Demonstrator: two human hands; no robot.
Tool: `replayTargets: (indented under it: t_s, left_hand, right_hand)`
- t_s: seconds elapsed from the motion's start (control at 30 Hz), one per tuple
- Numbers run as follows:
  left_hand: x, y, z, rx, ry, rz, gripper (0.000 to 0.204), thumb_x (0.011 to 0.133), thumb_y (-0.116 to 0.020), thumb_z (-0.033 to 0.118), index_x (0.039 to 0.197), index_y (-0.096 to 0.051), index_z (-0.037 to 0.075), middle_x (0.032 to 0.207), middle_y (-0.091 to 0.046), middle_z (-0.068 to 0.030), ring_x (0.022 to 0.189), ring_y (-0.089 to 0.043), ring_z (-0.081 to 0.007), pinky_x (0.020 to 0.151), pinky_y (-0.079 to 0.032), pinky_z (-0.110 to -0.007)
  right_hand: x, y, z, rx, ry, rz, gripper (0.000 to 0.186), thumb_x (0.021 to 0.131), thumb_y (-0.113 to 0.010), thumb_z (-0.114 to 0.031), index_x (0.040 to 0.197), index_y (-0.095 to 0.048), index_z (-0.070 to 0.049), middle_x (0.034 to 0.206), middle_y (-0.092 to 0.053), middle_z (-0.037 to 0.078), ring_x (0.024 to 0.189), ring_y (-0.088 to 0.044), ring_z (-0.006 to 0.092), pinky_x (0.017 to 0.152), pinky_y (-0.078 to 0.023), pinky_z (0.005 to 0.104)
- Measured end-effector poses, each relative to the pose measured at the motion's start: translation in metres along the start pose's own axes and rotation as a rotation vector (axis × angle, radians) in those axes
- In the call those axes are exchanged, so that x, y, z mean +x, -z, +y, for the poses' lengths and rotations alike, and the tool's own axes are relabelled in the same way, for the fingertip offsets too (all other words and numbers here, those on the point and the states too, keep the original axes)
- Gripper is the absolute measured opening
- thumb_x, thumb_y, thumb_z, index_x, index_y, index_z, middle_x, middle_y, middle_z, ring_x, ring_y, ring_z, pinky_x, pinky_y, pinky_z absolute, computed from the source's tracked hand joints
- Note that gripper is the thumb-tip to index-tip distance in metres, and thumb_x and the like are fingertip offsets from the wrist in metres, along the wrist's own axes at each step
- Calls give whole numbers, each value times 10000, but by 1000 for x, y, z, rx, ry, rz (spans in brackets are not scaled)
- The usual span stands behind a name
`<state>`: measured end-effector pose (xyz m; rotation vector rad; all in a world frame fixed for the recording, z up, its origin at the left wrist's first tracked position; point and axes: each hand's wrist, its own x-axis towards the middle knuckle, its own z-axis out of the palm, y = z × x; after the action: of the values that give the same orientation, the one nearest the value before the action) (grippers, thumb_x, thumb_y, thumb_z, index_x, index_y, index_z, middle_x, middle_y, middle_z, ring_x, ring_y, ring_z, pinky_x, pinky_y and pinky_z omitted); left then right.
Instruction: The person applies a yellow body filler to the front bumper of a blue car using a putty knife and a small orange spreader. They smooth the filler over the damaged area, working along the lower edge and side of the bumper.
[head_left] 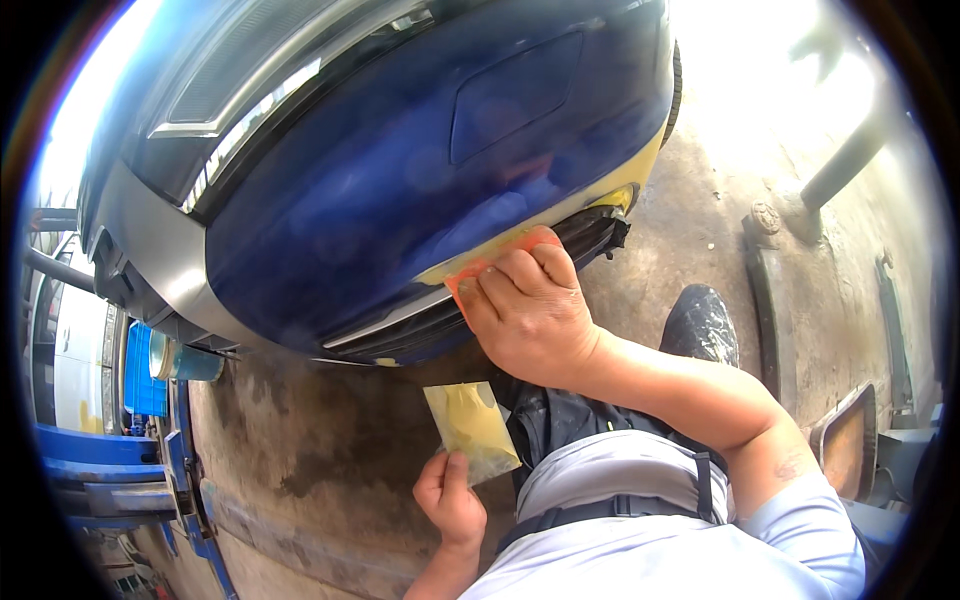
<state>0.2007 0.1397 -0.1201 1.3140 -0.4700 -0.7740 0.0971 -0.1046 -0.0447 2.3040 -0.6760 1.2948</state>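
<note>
The thin orange-red flat spreader (461, 283) lies against the yellow strip (588, 196) on the glossy dark-blue bumper (400, 200), clasped under the right grip's (535, 318) curled fingers. Likely light and flexible (judging by its thinness), it suits a broad hold along the back edge. The left grip (452, 500) pinches the translucent, paste-smeared square sheet (490, 463) near its lower-left corner.

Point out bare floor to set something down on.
Floor lies bare between the blue bumper and the grey post, also between the blue beam and the yellow-smeared sheet in the left grip. Crowded: the bumper's lower edge, where the right grip holds an orange piece beside the black trim.
</note>
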Motion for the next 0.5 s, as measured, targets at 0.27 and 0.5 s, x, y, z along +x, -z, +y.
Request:
replayTargets:
  t_s: [0.27, 0.5]
  left_hand:
    - [-1, 4, 1, 25, -7, -9, 154, 973, -697, 87, 905, -676, -50, 828, -650, -7, 772, -537, -85, 734, -443, -249]
    - [0, -3, 4, 36, 13, 17, 156, 968, -691, 71, 861, -654, -36, 803, -614, 13, 764, -520, -76, 724, -431, -244]
  right_hand:
    - [12, 14, -16, 51, -42, -50, 263, 689, -742, -153, 927, -699, -48, 797, -581, 11, 844, -546, 218, 857, -407, 392]
    - [-4, -4, -20, 46, -65, -46, 236, 666, -754, -131, 883, -705, -53, 800, -584, 9, 869, -546, 221, 885, -413, 403]
